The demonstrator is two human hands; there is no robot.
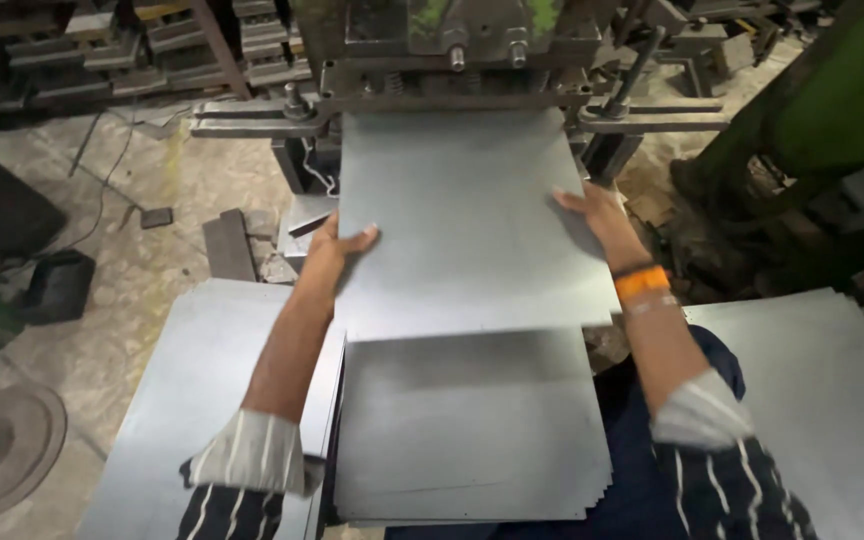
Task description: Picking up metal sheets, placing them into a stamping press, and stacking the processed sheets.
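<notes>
One flat grey rectangular metal sheet (pixel 462 220) lies at centre, its far edge at 12 o'clock tucked under the dark steel press machine (pixel 452 50), its near edge overlapping a stack. Three stacks of like grey sheets are counted: one stack of grey sheets (pixel 467 430) directly below at 6 o'clock, a second stack (pixel 192 400) at 8 o'clock, and a third stack (pixel 822 400) at 4 o'clock. Two hands are on the top sheet. The left hand (pixel 337 245) sits at the sheet's 9 o'clock edge, thumb laid on top and fingers hidden beneath, pinching the edge; the forearm runs straight from a rolled striped sleeve. The right hand (pixel 592 210) rests at the 3 o'clock edge, palm down, fingers extended and close together, pressed flat on the sheet; an orange wristband (pixel 642 283) circles that wrist. One round dark metal disc (pixel 2 445) lies on the concrete floor (pixel 132 260) at 8 o'clock, well apart from the hands.
</notes>
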